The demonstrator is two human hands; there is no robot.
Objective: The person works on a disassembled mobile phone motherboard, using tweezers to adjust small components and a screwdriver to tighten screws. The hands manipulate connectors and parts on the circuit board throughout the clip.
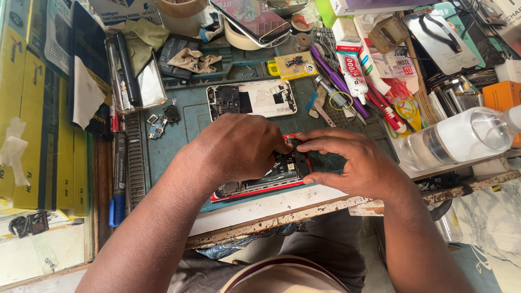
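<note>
An opened phone with a red frame [259,185] lies on the teal work mat [190,127], its dark inner boards showing. My left hand [236,149] rests over its middle, fingertips pinched at the phone's upper right corner. My right hand [353,163] meets it from the right, thumb and forefinger pressing the same small black part [297,147] at that corner. A second opened phone with a white back [252,99] lies just beyond my hands.
Small loose phone parts [163,120] lie left on the mat. Glue tubes [355,73], tweezers and a purple tool [336,81] crowd the right. A clear plastic bottle [461,135] lies at far right. Yellow boxes [32,119] stack on the left, and a blue-capped marker [117,187] lies beside them.
</note>
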